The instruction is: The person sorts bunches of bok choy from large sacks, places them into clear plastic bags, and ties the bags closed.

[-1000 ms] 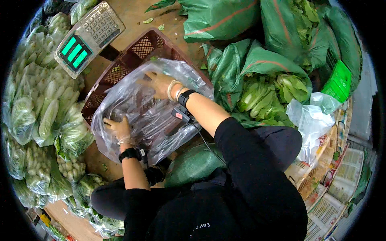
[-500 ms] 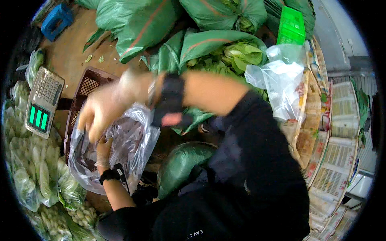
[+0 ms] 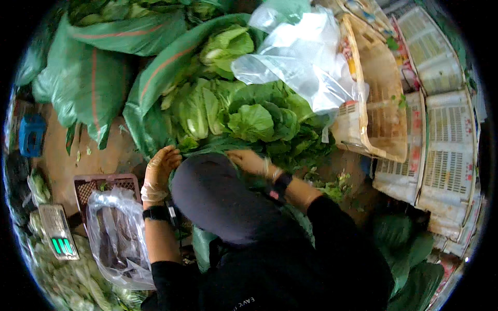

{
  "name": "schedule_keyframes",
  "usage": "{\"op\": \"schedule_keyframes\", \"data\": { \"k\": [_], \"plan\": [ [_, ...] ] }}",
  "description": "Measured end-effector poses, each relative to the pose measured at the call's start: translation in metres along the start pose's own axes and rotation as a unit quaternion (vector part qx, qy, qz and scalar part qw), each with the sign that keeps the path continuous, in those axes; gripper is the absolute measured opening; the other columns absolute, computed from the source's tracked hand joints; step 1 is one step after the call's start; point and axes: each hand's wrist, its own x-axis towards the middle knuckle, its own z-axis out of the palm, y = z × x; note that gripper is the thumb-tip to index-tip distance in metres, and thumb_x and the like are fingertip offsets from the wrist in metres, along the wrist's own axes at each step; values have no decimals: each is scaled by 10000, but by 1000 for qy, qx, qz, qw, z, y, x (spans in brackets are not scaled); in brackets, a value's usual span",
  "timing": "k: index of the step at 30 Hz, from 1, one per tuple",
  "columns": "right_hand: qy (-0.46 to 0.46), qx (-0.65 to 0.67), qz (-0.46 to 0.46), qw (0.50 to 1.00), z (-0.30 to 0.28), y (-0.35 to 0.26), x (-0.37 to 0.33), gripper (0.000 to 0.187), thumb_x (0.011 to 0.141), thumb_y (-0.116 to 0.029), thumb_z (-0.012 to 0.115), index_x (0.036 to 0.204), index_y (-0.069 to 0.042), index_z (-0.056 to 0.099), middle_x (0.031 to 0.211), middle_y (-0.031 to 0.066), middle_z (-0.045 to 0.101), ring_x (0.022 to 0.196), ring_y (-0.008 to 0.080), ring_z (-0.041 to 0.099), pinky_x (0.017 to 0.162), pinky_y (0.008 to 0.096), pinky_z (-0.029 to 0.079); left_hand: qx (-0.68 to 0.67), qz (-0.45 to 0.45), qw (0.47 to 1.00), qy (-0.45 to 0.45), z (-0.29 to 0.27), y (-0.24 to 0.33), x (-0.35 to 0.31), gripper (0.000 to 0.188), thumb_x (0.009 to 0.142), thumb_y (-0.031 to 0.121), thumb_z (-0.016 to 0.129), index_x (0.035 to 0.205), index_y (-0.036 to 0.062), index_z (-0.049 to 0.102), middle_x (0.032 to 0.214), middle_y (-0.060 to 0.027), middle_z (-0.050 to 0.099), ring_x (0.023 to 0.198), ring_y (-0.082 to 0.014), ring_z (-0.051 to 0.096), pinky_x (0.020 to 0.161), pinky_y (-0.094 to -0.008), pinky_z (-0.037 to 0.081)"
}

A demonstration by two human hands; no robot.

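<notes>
A wide green sack (image 3: pixel 155 85) lies ahead of me, its mouth open and full of leafy green lettuce heads (image 3: pixel 251 122). My left hand (image 3: pixel 163 166), in a thin clear glove, has its fingers curled on the near-left edge of the sack. On the near edge further right, my right hand (image 3: pixel 251 161) is closed on the sack material, slightly blurred. A dark grey rounded cloth shape (image 3: pixel 212 199) hides part of the rim between the hands. Left of my left forearm, a clear plastic bag (image 3: pixel 116 233) lines a brown crate (image 3: pixel 106 181).
A scale (image 3: pixel 58 231) with a green-lit display stands at the left beside bagged vegetables (image 3: pixel 72 280). A blue plastic object (image 3: pixel 32 136) lies beyond. Clear bags (image 3: pixel 306 57) drape over the sack's right side, next to a tan crate (image 3: pixel 381 98). More white crates (image 3: pixel 448 140) line the right.
Both hands have left the lined crate and moved to the near edge of the green sack. The view has shifted right, so the crate and scale sit lower and further left.
</notes>
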Motion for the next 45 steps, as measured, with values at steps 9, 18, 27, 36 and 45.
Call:
{"op": "schedule_keyframes", "data": {
  "k": [9, 18, 27, 36, 45],
  "plan": [
    [118, 371, 275, 879, -14, 153, -137, 375, 889, -310, 483, 1110, -14, 551, 1012, 88, 597, 855, 251, 573, 778, 359, 458, 298, -81, 951, -27, 20, -68, 60, 501, 857, 242, 554, 1262, 20, 360, 1139, -151, 535, 1010, -221, 534, 879, -331, 428],
    [254, -36, 15, 966, -94, -14, -63, 264, 846, -250, 538, 964, -29, 621, 927, 178, 617, 847, 328, 592, 740, 351, 469, 358, -81, 930, -14, 39, -65, 44, 605, 872, 128, 523, 1375, 68, 192, 1187, -149, 504, 1047, -198, 510, 902, -291, 415],
    [110, -332, 65, 934, -108, -18, 19, 463, 826, -510, 453, 1149, -194, 554, 1203, 159, 506, 1071, 369, 484, 866, 523, 396, 232, -16, 970, -76, 8, -66, 25, 412, 880, 153, 502, 1264, 33, 415, 1059, -77, 584, 934, -136, 553, 839, -258, 440],
    [54, -412, 30, 909, -34, 46, -40, 473, 800, -323, 571, 1245, -196, 477, 1310, 157, 400, 1236, 341, 318, 969, 624, 205, 478, 70, 874, -44, 169, 132, 12, 494, 869, 360, 527, 1214, 8, 491, 1084, -112, 581, 921, -168, 552, 855, -297, 420],
    [8, -272, -69, 960, 8, 98, -118, 417, 712, -195, 607, 1115, -96, 565, 1136, 177, 538, 1003, 329, 532, 825, 476, 425, 581, 116, 783, -186, 350, 105, 87, 389, 873, 289, 451, 1169, 53, 540, 1060, -42, 590, 972, -151, 539, 851, -296, 412]
  ]
}}
